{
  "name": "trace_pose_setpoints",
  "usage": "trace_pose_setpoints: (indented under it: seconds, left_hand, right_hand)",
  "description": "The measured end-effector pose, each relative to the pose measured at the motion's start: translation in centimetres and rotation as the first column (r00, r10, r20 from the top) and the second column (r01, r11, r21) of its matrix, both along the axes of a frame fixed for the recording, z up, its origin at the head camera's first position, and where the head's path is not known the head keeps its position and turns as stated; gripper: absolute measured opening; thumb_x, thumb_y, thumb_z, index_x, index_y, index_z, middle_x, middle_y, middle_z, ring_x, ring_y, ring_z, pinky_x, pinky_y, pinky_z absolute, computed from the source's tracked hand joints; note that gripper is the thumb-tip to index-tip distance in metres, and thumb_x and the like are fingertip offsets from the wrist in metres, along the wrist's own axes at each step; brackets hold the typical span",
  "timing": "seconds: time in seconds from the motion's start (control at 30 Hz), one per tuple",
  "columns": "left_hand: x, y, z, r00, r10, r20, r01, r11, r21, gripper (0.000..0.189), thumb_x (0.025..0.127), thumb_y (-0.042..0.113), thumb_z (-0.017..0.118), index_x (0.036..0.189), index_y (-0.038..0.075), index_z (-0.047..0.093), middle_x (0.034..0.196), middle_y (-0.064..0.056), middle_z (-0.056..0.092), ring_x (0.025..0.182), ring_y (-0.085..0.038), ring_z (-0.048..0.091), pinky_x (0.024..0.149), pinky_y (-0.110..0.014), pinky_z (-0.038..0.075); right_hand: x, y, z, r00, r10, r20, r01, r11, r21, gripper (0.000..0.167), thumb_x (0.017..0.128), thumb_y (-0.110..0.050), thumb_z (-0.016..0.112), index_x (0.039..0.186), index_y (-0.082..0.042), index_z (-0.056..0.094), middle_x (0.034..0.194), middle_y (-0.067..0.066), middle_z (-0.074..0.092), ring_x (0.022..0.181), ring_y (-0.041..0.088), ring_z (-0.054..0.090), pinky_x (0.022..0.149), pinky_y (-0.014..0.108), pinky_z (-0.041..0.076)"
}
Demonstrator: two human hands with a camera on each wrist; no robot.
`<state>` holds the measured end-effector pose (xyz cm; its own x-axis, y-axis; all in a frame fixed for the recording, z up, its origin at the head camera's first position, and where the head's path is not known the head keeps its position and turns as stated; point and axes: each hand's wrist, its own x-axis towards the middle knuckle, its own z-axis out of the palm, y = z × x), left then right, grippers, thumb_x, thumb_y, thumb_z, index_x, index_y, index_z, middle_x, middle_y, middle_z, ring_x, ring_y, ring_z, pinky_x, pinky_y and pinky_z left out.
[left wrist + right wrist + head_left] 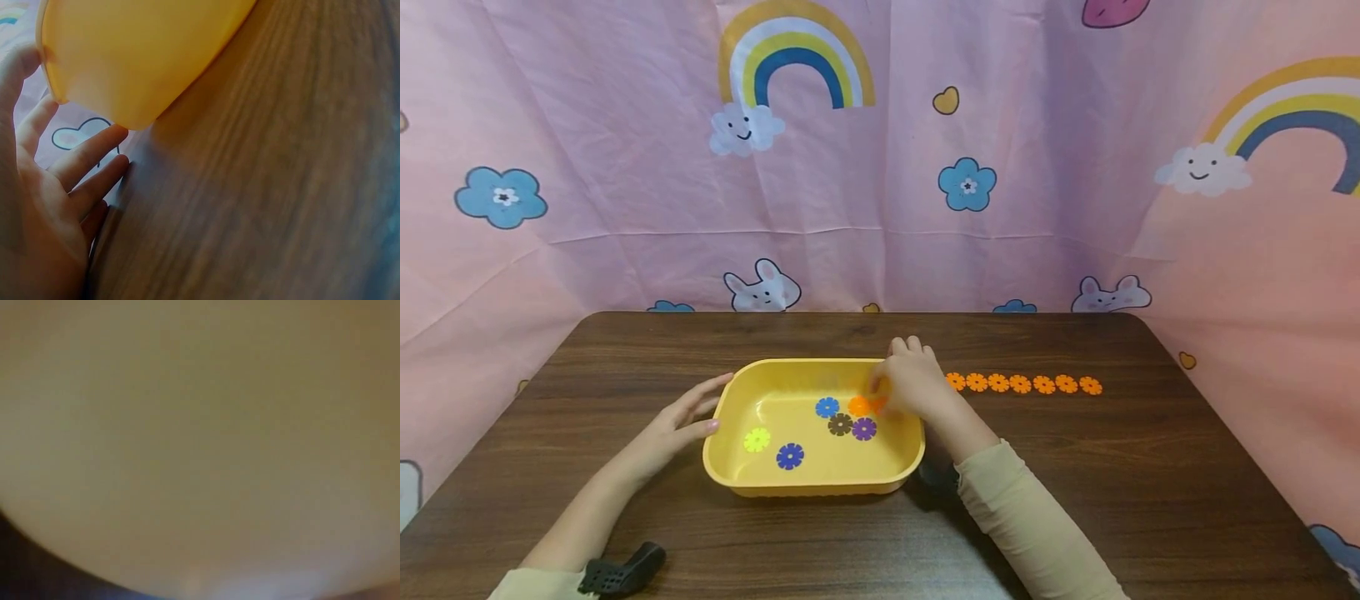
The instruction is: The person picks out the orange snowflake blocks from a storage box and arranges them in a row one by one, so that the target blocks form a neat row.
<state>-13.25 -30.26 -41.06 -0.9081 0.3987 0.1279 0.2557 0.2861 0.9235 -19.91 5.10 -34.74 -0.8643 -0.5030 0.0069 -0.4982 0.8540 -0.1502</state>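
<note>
On the table stands a yellow plastic tub [820, 477] with rounded corners. Inside it lie notched flower-shaped discs: a lime one [757, 440], a dark blue one [790, 456], a blue one [827, 407], a brown one [840, 425], a purple one [864, 429] and an orange one [858, 406]. My left hand [677, 429] touches the tub's left rim with extended fingers, thumb apart. Reaching over the right side, my right hand [913, 379] points its fingers down into the tub beside more orange; I cannot tell whether they pinch a disc.
Several orange discs [1020, 384] form a straight row on the brown table [1075, 483], right of the tub. Behind the table hangs a pink cloth [880, 200] with rainbows. A blurred pale yellowish surface [200, 437] fills most of the right wrist view.
</note>
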Motion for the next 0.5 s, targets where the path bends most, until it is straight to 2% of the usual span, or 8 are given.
trace_pose_setpoints:
  seconds: [0.2, 0.5]
  left_hand:
    - [-0.04, 0.04, 0.07, 1.0, 0.006, -0.002, -0.006, 1.0, 0.003, 0.058, 0.098, 0.007, 0.05, 0.151, 0.011, 0.028, 0.142, -0.03, 0.038, 0.118, 0.001, 0.048, 0.088, -0.023, 0.043]
    - [-0.1, -0.16, -0.29, 1.0, 0.01, 0.005, -0.01, 1.0, -0.004, 0.058, 0.098, 0.008, 0.05, 0.151, 0.01, 0.027, 0.141, -0.029, 0.04, 0.117, 0.001, 0.049, 0.088, -0.024, 0.044]
  right_hand:
    - [0.13, -0.3, -0.33, 1.0, -0.022, -0.013, 0.022, 0.998, 0.056, 0.033, 0.059, -0.022, 0.092, 0.086, -0.03, 0.076, 0.097, 0.002, 0.046, 0.098, 0.025, 0.038, 0.081, 0.04, 0.033]
    - [0.24, -0.48, -0.42, 0.999, -0.011, -0.035, 0.014, 0.995, 0.098, 0.03, 0.061, -0.025, 0.091, 0.087, -0.03, 0.076, 0.094, 0.001, 0.048, 0.099, 0.026, 0.04, 0.079, 0.038, 0.034]
